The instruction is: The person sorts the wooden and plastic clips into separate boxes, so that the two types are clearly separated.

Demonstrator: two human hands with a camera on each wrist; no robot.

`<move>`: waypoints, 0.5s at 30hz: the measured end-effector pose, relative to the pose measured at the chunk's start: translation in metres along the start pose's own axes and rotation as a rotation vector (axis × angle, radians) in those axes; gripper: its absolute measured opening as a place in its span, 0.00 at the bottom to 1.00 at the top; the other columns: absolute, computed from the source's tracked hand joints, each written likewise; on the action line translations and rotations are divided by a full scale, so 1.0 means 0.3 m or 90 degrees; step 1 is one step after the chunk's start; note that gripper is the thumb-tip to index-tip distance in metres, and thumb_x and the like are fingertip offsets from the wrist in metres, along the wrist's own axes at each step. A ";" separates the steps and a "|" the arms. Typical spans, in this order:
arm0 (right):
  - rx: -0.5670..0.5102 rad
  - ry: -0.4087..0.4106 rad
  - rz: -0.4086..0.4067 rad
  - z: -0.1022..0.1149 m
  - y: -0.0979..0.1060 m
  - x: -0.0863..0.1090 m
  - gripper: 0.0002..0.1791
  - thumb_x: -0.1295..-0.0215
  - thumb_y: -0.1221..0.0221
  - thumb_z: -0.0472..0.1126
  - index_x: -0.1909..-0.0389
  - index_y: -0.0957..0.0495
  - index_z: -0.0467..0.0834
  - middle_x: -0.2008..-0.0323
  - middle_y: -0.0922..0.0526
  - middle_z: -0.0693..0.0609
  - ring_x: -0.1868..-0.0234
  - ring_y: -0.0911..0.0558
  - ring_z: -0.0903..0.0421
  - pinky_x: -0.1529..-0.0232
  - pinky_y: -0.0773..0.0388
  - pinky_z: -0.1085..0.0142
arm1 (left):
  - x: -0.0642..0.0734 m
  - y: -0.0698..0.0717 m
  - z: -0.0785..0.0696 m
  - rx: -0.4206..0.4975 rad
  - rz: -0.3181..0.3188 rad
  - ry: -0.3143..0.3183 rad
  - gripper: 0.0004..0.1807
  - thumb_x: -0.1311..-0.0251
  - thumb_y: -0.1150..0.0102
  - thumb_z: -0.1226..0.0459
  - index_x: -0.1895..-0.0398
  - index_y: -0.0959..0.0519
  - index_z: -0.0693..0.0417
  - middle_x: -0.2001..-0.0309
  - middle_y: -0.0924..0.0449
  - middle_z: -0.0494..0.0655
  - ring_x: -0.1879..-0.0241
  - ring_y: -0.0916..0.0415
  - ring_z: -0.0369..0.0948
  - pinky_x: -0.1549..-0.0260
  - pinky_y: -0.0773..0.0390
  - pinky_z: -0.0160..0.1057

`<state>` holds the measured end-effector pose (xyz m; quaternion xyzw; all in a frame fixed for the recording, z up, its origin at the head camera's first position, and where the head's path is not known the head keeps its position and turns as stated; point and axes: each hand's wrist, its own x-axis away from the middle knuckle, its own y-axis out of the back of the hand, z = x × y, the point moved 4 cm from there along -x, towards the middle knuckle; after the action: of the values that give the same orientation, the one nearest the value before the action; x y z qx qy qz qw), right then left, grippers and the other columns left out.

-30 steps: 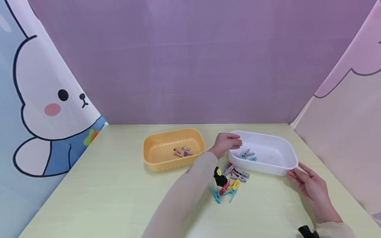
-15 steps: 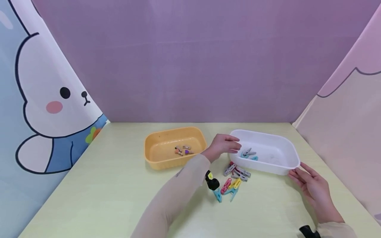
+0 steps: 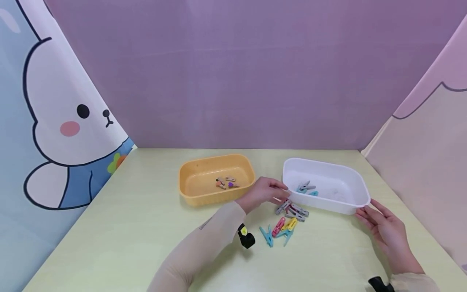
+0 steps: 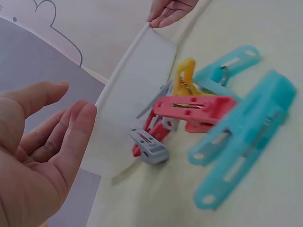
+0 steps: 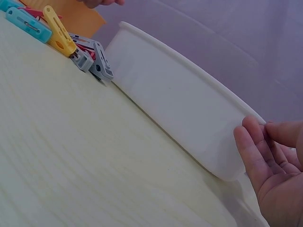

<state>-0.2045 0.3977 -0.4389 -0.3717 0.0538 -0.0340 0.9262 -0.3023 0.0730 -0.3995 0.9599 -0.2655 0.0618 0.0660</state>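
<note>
My right hand (image 3: 387, 233) pinches the near right corner of a white plastic basin (image 3: 352, 208), thumb at the rim and fingers against the outer wall. Inside that basin lie a grey clothespin (image 3: 305, 187) and blue clothespins (image 3: 313, 193). Relaxed fingers and a parted thumb show on my left hand (image 4: 52, 137), which holds nothing. It hovers beside the basin's near left corner, next to grey clothespins (image 3: 296, 214) mixed with red ones. Closer to me lie a pink-red clothespin (image 3: 278, 227), a yellow clothespin (image 3: 290, 224) and blue clothespins (image 3: 267, 236).
Left of the white basin stands an orange-yellow basin (image 3: 198, 200) with several small wooden clips (image 3: 230, 179) in it. Both stand on a pale table (image 3: 127, 227), with a purple backdrop (image 3: 233, 81) behind and printed cloth panels at the sides.
My left hand has moved back and down from the white basin's left rim toward the grey clothespins. My right hand keeps its hold on the corner.
</note>
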 end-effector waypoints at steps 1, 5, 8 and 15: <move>-0.003 -0.001 -0.001 0.000 0.000 0.000 0.20 0.28 0.56 0.20 0.55 0.17 0.38 0.63 0.14 0.37 0.62 0.12 0.46 0.57 0.15 0.59 | 0.007 0.002 0.008 -0.003 0.003 0.002 0.10 0.39 0.32 0.67 0.56 0.16 0.59 0.65 0.14 0.46 0.64 0.15 0.44 0.63 0.13 0.39; -0.012 -0.004 -0.005 0.000 -0.001 -0.001 0.20 0.28 0.57 0.20 0.55 0.17 0.37 0.64 0.14 0.36 0.62 0.12 0.45 0.57 0.15 0.59 | 0.036 0.013 0.037 -0.008 0.017 0.009 0.10 0.39 0.32 0.67 0.56 0.17 0.62 0.65 0.14 0.48 0.65 0.15 0.45 0.65 0.13 0.39; -0.018 -0.005 -0.005 0.001 -0.002 -0.001 0.21 0.28 0.58 0.20 0.55 0.17 0.37 0.63 0.14 0.36 0.62 0.12 0.45 0.57 0.14 0.58 | 0.058 0.023 0.055 -0.021 0.021 0.018 0.09 0.39 0.33 0.68 0.57 0.17 0.63 0.66 0.14 0.49 0.66 0.15 0.45 0.66 0.13 0.40; -0.011 -0.013 -0.012 0.002 -0.001 0.000 0.19 0.28 0.55 0.21 0.55 0.17 0.38 0.63 0.14 0.37 0.62 0.12 0.45 0.57 0.15 0.59 | 0.103 0.056 0.100 -0.065 0.016 0.052 0.05 0.39 0.33 0.67 0.64 0.17 0.62 0.69 0.15 0.50 0.70 0.17 0.43 0.70 0.13 0.41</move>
<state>-0.2043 0.3980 -0.4383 -0.3804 0.0412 -0.0385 0.9231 -0.2822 0.0385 -0.4227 0.9485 -0.2774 0.0886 0.1247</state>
